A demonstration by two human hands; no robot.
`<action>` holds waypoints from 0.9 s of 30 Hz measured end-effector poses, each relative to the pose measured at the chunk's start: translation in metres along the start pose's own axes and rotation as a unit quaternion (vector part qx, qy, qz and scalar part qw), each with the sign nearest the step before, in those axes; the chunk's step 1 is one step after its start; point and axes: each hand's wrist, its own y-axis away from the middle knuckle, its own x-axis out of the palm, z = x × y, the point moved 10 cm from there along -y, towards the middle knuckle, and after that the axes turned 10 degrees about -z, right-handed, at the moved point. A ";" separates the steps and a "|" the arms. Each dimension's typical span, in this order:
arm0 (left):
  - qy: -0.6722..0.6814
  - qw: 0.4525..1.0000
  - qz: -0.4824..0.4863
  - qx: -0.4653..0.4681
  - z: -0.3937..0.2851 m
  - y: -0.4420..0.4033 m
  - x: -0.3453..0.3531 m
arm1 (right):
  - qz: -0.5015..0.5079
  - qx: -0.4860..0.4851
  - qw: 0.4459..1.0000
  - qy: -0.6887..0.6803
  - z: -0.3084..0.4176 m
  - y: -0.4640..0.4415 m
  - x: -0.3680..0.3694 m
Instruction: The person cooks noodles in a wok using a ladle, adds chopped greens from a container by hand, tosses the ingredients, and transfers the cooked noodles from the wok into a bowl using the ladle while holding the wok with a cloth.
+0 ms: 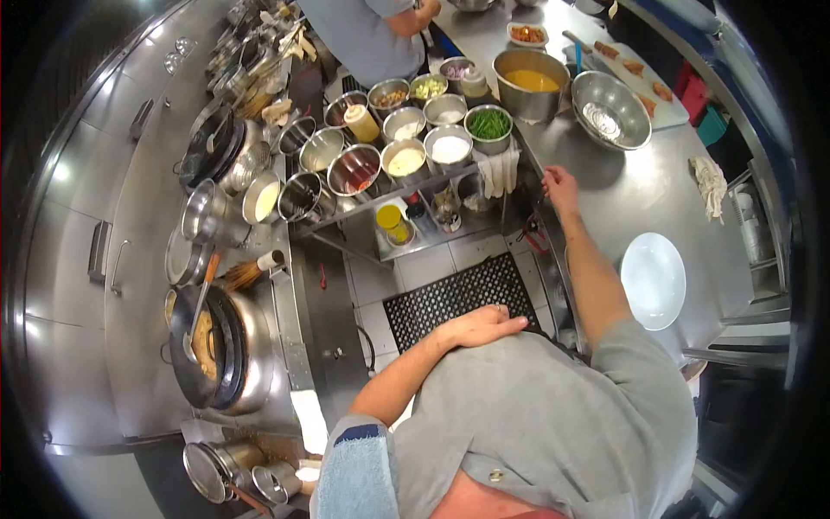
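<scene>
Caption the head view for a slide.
Kitchen workspace: left hand against the grey shirt, right hand near the edge of the steel counter, ingredient bowls ahead, white dish at right.

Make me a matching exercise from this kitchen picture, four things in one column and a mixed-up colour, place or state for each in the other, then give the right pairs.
Things:
1. Left hand
2. Oval dish
3. Chopped greens
4. Large pot

Matches:
A. In a small metal bowl
B. Holds orange-yellow liquid
C. White, on the steel counter
D. Against the front of the grey shirt

Right pairs: 1-D, 2-C, 3-A, 4-B.
</scene>
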 end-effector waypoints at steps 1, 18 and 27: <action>0.016 0.999 -0.039 0.002 0.003 -0.001 -0.005 | -0.035 -0.013 0.999 0.027 -0.007 0.002 -0.011; -0.133 0.938 -0.162 -0.277 0.384 0.119 0.113 | -0.021 -0.121 0.989 0.083 0.013 0.012 0.001; -0.209 0.910 -0.145 -0.328 0.421 0.121 0.137 | 0.016 -0.117 0.986 0.117 0.015 0.009 0.010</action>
